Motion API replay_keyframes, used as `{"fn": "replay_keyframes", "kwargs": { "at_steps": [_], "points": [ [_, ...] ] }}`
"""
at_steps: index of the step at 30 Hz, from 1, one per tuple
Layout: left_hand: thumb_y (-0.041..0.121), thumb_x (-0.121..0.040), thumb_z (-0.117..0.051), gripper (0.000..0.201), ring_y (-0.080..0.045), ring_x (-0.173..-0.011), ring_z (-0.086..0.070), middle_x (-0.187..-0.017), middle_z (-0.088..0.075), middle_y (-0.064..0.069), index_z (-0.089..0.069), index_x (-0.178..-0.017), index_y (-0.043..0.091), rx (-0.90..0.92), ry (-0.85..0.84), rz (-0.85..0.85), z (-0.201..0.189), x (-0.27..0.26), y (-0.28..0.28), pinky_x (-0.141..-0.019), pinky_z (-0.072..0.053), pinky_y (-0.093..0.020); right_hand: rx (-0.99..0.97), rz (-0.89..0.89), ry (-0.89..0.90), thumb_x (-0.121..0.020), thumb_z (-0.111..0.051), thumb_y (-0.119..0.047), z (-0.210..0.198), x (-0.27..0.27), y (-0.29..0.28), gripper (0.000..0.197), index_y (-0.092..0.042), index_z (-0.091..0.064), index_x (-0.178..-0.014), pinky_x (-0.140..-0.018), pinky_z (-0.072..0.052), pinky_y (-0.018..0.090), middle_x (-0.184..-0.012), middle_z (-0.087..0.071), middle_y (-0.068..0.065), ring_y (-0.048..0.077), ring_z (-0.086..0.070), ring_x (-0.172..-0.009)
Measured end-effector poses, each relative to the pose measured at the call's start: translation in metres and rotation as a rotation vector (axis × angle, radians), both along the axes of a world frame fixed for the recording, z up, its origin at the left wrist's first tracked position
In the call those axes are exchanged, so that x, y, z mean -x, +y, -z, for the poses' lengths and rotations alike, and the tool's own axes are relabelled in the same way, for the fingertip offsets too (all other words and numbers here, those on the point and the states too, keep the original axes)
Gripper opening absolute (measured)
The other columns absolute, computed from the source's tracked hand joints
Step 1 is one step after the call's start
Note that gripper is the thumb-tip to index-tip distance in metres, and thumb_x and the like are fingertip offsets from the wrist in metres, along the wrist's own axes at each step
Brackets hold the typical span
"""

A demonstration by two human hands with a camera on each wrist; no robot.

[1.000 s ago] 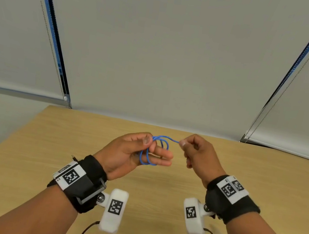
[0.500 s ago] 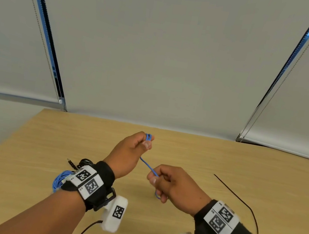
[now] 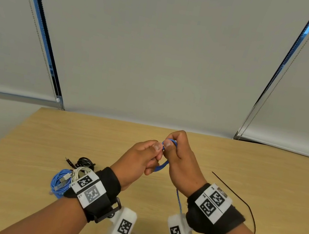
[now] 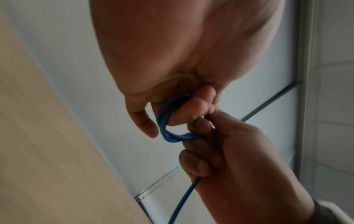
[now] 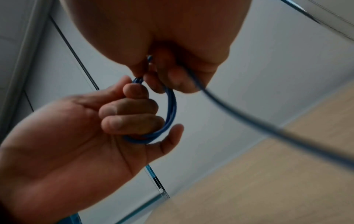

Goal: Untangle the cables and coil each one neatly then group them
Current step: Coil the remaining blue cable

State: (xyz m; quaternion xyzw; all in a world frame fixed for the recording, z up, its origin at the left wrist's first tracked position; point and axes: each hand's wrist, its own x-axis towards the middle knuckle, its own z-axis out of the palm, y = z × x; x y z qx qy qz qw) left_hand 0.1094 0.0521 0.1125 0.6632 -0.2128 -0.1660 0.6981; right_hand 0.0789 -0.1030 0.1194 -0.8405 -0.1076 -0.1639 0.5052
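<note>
Hands around blue cable coil

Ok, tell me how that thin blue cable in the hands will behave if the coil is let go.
The thin blue cable bends into small tight loops, so it is probably floppy and light. Only the left hand and right hand pinch those loops together, so they would likely spring open.

Left hand and right hand meet (thumbs touching), fingers curled.
</note>
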Motion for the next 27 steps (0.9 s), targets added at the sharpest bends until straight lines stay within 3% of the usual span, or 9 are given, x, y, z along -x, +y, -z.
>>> {"fn": "replay_keyframes", "kwargs": {
  "at_steps": [3, 5, 7, 10, 12, 14, 16, 20, 27],
  "points": [
    [0.028, -0.109, -0.04, 0.04, -0.011, -0.051, -0.024, -0.053, -0.031, 0.007, -0.052, -0.073, 0.016, 0.02, 0.037, -0.029, -0.001, 0.003, 0.001, -0.071, -0.036, -0.038, -0.029, -0.046, 0.03, -0.107, -0.04, -0.025, -0.001, -0.003, 0.004, 0.013, -0.024, -0.046, -0.096, -0.062, -0.043, 0.036, -0.071, -0.057, -0.009, 0.008, -0.048, -0.062],
    [0.024, -0.11, -0.038, 0.037, -0.01, -0.048, -0.024, -0.051, -0.04, 0.012, -0.051, -0.077, 0.012, 0.055, 0.045, -0.037, -0.005, 0.003, 0.004, -0.075, -0.04, -0.042, -0.076, -0.079, 0.029, -0.106, -0.043, -0.023, -0.005, -0.006, 0.0, 0.013, -0.022, -0.05, -0.095, -0.058, -0.042, 0.024, -0.071, -0.058, -0.007, 0.004, -0.05, -0.06],
    [0.026, -0.108, -0.041, 0.035, -0.009, -0.045, -0.026, -0.052, -0.039, 0.007, -0.052, -0.079, 0.01, 0.164, 0.103, -0.038, -0.009, 0.001, 0.01, -0.083, -0.055, -0.039, -0.122, -0.076, 0.054, -0.105, -0.05, -0.022, -0.008, -0.01, -0.008, 0.015, -0.02, -0.055, -0.091, -0.052, -0.041, 0.018, -0.069, -0.06, -0.008, 0.002, -0.049, -0.052],
    [0.034, -0.101, -0.049, 0.032, -0.017, -0.045, -0.044, -0.053, -0.038, 0.0, -0.053, -0.078, 0.013, 0.38, 0.201, -0.001, -0.016, 0.0, 0.018, -0.071, -0.056, -0.027, -0.167, -0.078, 0.166, -0.103, -0.054, -0.026, -0.001, -0.011, -0.019, 0.019, -0.021, -0.062, -0.087, -0.052, -0.044, 0.032, -0.08, -0.067, 0.003, 0.016, -0.051, -0.051],
    [0.035, -0.102, -0.044, 0.033, -0.034, -0.073, -0.071, -0.059, -0.054, -0.006, -0.051, -0.079, 0.013, 0.499, 0.234, 0.018, -0.021, -0.002, 0.018, -0.081, -0.057, -0.035, -0.174, -0.122, 0.25, -0.105, -0.05, -0.027, 0.012, -0.008, -0.019, 0.019, -0.019, -0.065, -0.097, -0.054, -0.046, 0.032, -0.078, -0.066, 0.004, 0.019, -0.054, -0.053],
    [0.033, -0.105, -0.04, 0.034, -0.048, -0.111, -0.067, -0.087, -0.073, -0.02, -0.049, -0.082, 0.011, 0.617, 0.225, 0.008, -0.027, -0.006, 0.017, -0.104, -0.05, -0.046, -0.145, -0.15, 0.382, -0.106, -0.047, -0.027, 0.03, -0.002, -0.013, 0.02, -0.015, -0.063, -0.108, -0.055, -0.046, 0.031, -0.071, -0.063, 0.004, 0.02, -0.055, -0.052],
    [0.032, -0.106, -0.039, 0.032, -0.046, -0.121, -0.062, -0.12, -0.071, -0.025, -0.048, -0.083, 0.011, 0.658, 0.161, -0.048, -0.032, -0.012, 0.018, -0.112, -0.04, -0.051, -0.056, -0.192, 0.521, -0.105, -0.046, -0.025, 0.05, 0.007, -0.007, 0.016, -0.017, -0.059, -0.11, -0.054, -0.044, 0.029, -0.063, -0.058, 0.002, 0.016, -0.051, -0.049],
    [0.03, -0.107, -0.041, 0.028, -0.031, -0.122, -0.066, -0.133, -0.069, -0.007, -0.048, -0.082, 0.017, 0.43, 0.018, -0.196, -0.03, -0.022, 0.022, -0.112, -0.036, -0.045, 0.105, -0.317, 0.576, -0.103, -0.046, -0.032, 0.06, 0.025, 0.001, 0.013, -0.026, -0.056, -0.107, -0.051, -0.036, 0.024, -0.054, -0.042, -0.012, 0.009, -0.038, -0.049],
    [0.026, -0.109, -0.04, 0.027, -0.007, -0.116, -0.064, -0.117, -0.074, 0.006, -0.045, -0.084, 0.016, -0.22, -0.252, -0.238, 0.009, -0.026, 0.013, -0.104, -0.045, -0.034, 0.316, -0.314, 0.347, -0.097, -0.048, -0.05, 0.009, 0.025, -0.001, 0.024, -0.03, -0.06, -0.098, -0.069, -0.047, 0.028, -0.077, -0.06, -0.012, 0.003, -0.05, -0.065]
  ]
}}
